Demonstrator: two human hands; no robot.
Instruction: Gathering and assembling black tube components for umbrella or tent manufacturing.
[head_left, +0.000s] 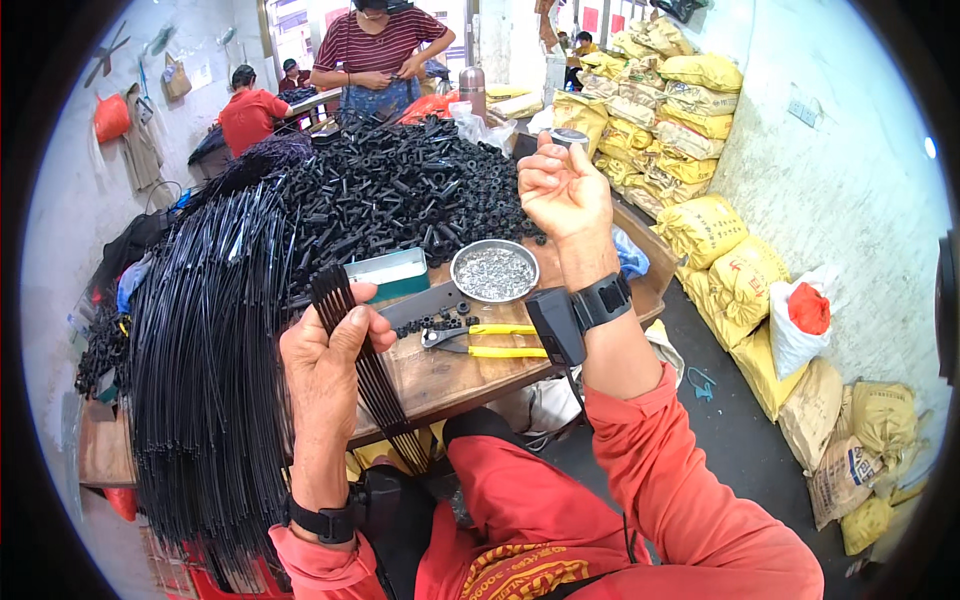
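Note:
A fanned bundle of thin black rods [372,375] is gripped between the thumb and fingers of my left hand [335,350], tilting down over the table's front edge. My right hand [568,190] is raised above the table's right side, fingers curled in. A small round silver-topped object [569,137] shows at its fingertips; whether the hand holds it I cannot tell. Below lie a round metal dish [495,271] of small shiny metal pieces and yellow-handled pliers [485,340]. Small black parts [440,324] lie beside the pliers, near a green-and-white open box [388,270].
A large heap of black plastic parts [410,190] covers the table's far side. Many long black rods [215,370] hang over its left edge. Yellow sacks [740,270] line the right wall. Across the table stands a person in a striped shirt [380,50]; others sit farther back.

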